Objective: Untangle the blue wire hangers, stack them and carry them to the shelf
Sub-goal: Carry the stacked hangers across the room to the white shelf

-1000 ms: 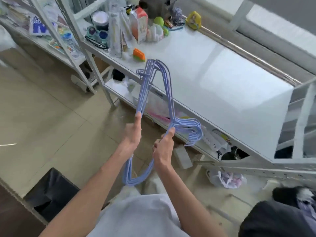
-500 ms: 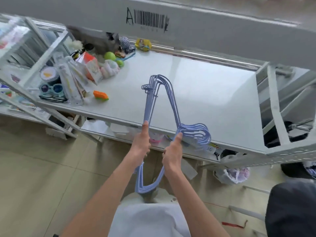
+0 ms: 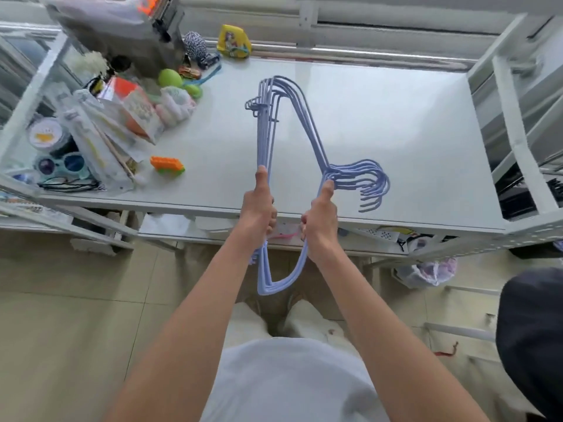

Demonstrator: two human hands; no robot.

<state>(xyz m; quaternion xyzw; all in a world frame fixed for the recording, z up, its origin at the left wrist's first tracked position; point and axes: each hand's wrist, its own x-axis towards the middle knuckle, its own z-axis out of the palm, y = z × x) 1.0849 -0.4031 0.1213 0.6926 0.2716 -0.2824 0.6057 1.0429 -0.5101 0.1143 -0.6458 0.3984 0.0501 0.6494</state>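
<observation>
A stack of several blue wire hangers is held in front of me, over the front half of the white shelf. Their hooks fan out to the right. My left hand grips the straight bottom bars, thumb up along them. On the sloped shoulder side, just below the hooks, my right hand is closed. The far corner of the stack reaches over the shelf's middle, and the near corner hangs below the shelf edge between my forearms.
The shelf's left end is crowded: an orange toy block, sunglasses, plastic packets, green balls, a yellow pouch. A white frame post bounds the right end. A lower shelf holds clutter; a plastic bag lies on the floor.
I have come closer to the shelf and my view has tipped down onto it. The hangers, still in both hands, have moved forward over the shelf surface.
</observation>
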